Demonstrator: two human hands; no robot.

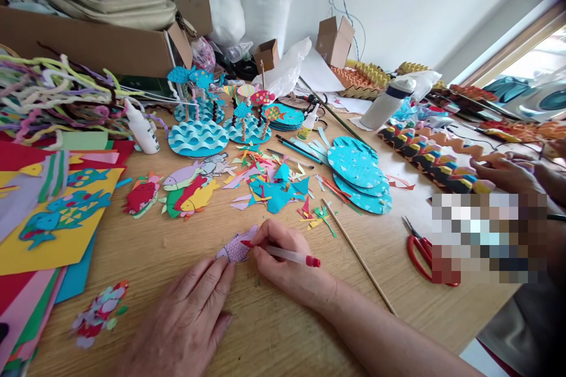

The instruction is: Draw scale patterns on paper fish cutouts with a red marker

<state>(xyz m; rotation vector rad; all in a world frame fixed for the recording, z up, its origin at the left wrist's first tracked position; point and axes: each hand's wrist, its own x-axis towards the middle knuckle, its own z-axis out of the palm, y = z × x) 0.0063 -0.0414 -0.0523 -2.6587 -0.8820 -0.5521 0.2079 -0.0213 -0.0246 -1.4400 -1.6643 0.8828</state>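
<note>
A small purple paper fish (233,249) with drawn scales lies on the wooden table. My left hand (188,306) rests flat, its fingertips pressing the fish's near edge. In my right hand (285,262) is a red-tipped marker pen (289,255), its point touching the fish near the tail. Beyond my hands are cut paper fish in purple, green, red and yellow (194,185), a red paper fish (140,195) and a heap of coloured paper scraps (276,185). A thin wooden stick (360,256) lies right of my right hand.
Left are coloured sheets (95,238), paper dots (101,312) and a glue bottle (141,126). Blue wave-covered discs (198,138) stand behind; blue speckled discs (360,171) lie right. Red-handled scissors (422,253) lie near another person's hands (513,177), which touch a folded-paper strip (435,159).
</note>
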